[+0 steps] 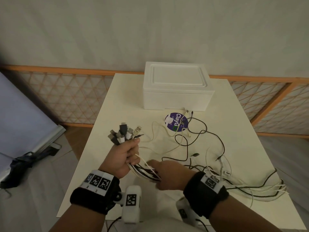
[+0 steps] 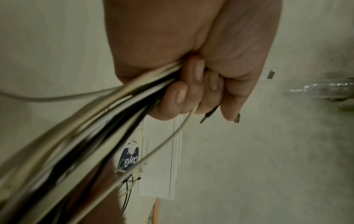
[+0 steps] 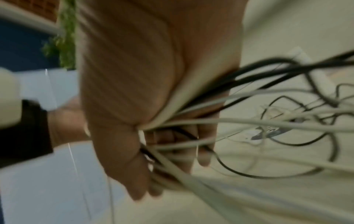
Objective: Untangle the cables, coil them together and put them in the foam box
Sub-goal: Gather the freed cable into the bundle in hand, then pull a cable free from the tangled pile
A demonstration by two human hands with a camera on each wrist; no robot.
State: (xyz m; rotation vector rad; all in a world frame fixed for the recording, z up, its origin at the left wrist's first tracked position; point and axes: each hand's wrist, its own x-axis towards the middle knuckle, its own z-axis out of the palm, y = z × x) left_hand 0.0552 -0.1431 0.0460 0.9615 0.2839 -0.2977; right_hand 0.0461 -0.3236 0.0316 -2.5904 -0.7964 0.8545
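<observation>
My left hand (image 1: 128, 153) grips a bundle of black and white cables (image 1: 145, 171) in a fist, with their plug ends (image 1: 123, 133) fanned out above it. The left wrist view shows the fingers (image 2: 180, 97) curled round the bundle (image 2: 107, 121). Just to the right, my right hand (image 1: 163, 174) closes around the same bundle, the cables (image 3: 191, 125) running between thumb and fingers. Loose cable ends (image 1: 199, 144) trail in tangled loops across the white table (image 1: 107, 114). The white foam box (image 1: 177, 87) stands at the table's far edge with its lid on.
A round purple sticker (image 1: 175, 122) lies on the table in front of the box, partly under cables. Cables hang over the table's right edge (image 1: 274, 188). A dark umbrella (image 1: 21, 166) lies on the floor at left. A lattice screen (image 1: 66, 97) runs behind the table.
</observation>
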